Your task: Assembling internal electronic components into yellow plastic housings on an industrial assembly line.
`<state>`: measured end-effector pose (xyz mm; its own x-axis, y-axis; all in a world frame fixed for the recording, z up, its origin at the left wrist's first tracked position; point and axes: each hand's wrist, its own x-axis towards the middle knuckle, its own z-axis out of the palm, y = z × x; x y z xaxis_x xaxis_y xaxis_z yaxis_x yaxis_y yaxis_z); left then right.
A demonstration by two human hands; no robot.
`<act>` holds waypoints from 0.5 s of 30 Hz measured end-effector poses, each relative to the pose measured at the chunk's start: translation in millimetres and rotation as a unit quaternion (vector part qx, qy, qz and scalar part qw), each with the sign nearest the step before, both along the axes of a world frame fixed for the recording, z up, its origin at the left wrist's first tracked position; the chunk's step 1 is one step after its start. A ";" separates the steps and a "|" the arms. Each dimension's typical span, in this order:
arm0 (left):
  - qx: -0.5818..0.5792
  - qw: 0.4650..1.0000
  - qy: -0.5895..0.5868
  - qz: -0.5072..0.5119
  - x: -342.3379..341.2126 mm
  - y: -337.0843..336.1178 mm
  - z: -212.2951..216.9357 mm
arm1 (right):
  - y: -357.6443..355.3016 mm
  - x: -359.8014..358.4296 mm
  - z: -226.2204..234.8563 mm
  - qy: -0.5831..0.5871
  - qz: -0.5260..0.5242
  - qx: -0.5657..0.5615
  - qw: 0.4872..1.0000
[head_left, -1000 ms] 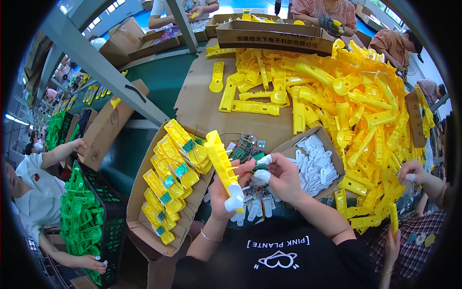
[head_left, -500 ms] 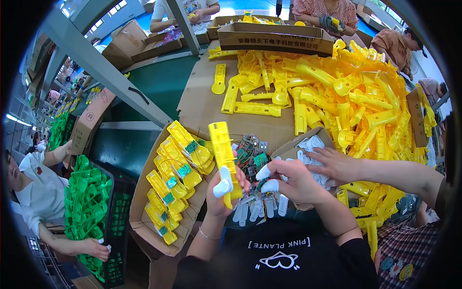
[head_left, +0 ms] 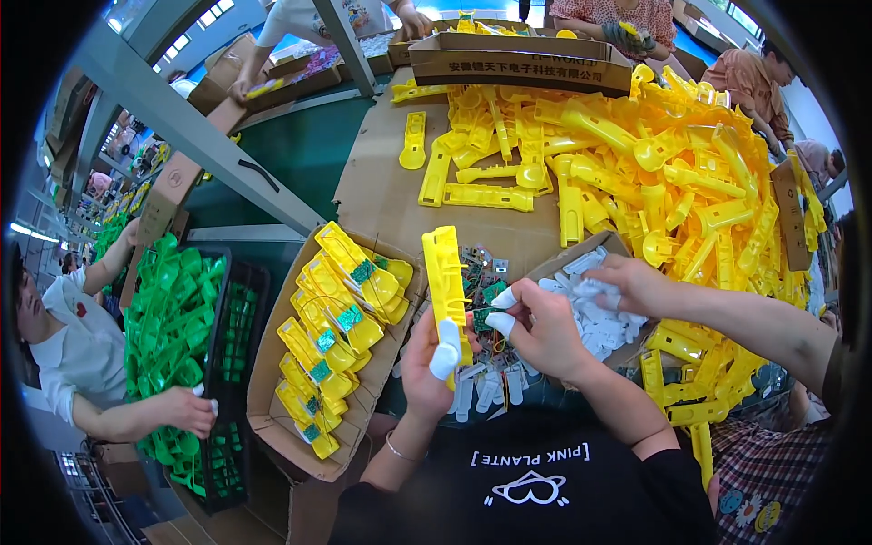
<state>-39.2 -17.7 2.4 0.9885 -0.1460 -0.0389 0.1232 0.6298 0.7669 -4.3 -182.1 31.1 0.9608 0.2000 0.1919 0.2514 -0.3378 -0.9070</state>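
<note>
My left hand [head_left: 425,363] grips a long yellow plastic housing [head_left: 443,263], held upright with its ribbed inner side showing. A white finger cot covers the thumb pressed on its lower end. Just right of it, my right hand [head_left: 551,334] has cots on thumb and forefinger, and these two pinch toward each other at a thin dark wire [head_left: 478,312] running toward the housing. Behind the fingertips lies a heap of small green circuit boards [head_left: 495,291] with wires. White flat pieces [head_left: 490,391] lie below the hands, partly hidden by them.
At left, a cardboard box [head_left: 271,363] holds yellow housings with green boards. Farther left, a person grips a black crate [head_left: 238,363] of green parts. A large yellow pile [head_left: 690,182] fills the right. Another person's hand [head_left: 627,286] reaches over a box of white pieces [head_left: 590,318].
My left hand and the housing have shifted slightly right. My right thumb and forefinger have come closer together near the housing. The neighbour's hand lifted off the white pieces; the green crate was shifted.
</note>
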 end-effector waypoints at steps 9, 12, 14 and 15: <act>-0.109 0.992 -0.041 -0.040 17.9 17.7 -17.1 | 1.4 -2.0 19.8 0.058 0.062 0.071 0.994; -0.253 0.964 0.012 -0.084 16.7 6.2 -17.0 | 15.3 0.2 17.4 0.030 0.068 0.096 0.993; -0.234 0.970 0.010 -0.071 16.1 2.4 -18.7 | 20.4 -0.2 11.5 -0.034 0.058 0.048 0.997; -0.215 0.975 0.007 -0.056 15.7 1.6 -19.5 | 21.0 -0.5 11.4 -0.033 0.055 0.048 0.997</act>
